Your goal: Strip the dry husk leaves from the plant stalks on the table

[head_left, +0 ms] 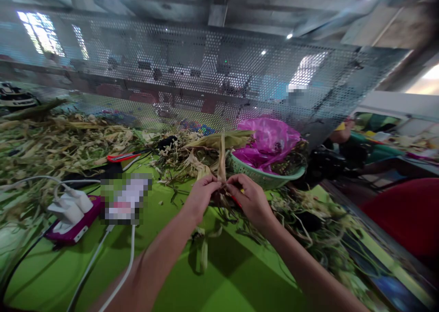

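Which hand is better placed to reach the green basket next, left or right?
Probably the right hand: it is closer to the green basket. The left hand is farther to the side. Both are at the dry husk.

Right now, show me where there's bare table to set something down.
Widest: the green table between your forearms, nearer you than the short leaf. Smaller: between your left hand and the blurred object. Crowded: husks far left, purple power strip, basket, stalks at right.
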A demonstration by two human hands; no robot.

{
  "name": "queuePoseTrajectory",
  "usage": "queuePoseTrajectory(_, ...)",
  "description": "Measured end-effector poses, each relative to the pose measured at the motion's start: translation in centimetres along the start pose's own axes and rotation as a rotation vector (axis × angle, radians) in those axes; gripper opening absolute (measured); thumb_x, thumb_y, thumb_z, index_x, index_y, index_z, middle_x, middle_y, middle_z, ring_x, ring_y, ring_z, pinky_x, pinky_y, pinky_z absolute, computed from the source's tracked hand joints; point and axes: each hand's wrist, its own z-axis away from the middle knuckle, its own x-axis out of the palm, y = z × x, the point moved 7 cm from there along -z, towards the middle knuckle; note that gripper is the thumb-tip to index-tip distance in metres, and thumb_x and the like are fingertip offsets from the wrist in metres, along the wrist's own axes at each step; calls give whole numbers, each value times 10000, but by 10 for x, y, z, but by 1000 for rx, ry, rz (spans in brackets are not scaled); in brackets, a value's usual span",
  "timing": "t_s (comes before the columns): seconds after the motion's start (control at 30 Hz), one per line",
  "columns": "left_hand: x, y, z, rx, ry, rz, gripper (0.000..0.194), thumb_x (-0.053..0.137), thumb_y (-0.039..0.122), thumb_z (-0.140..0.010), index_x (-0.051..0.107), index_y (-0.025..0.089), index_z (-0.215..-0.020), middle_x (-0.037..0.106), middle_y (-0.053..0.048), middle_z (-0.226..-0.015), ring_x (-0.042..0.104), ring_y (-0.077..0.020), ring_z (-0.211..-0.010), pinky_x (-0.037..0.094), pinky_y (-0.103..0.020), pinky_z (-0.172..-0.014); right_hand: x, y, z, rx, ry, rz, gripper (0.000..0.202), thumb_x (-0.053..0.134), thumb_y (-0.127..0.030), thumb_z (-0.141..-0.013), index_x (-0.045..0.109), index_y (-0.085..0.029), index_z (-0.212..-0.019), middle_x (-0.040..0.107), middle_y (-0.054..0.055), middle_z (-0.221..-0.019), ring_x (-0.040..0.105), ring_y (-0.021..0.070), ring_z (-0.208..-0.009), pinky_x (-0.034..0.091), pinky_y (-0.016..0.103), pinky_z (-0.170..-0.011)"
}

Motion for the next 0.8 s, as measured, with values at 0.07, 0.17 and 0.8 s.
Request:
queuePoseTrajectory(0.07,2,2,0,14,-15,-41,168,637,278,-696,532,159,-640,508,29,-579,447,-70,-519,355,-198,-523,-2,-2,0,-1,6,2,81,539,-250,-862,579,-198,-815,623,24,-777,577,175,-735,430,264,-672)
queuePoseTrajectory(0.17,2,5,0,32,-12,-115,181,671,266,-665,540,150,-619,498,29,-554,429,-68,-504,334,-202,-510,-4,-3,0,-2,15,7,77,547,-241,-852,580,-196,-798,615,18,-753,572,168,-710,428,258,-657)
queuePoseTrajectory(0.8,-1,-8,1,-156,31,208,166,667,183,-557,513,155,-610,507,41,-553,492,-73,-506,336,-185,-475,-7,-11,3,-208,48,-53,101,610,-191,-854,688,-231,-904,660,43,-886,626,183,-840,501,298,-771)
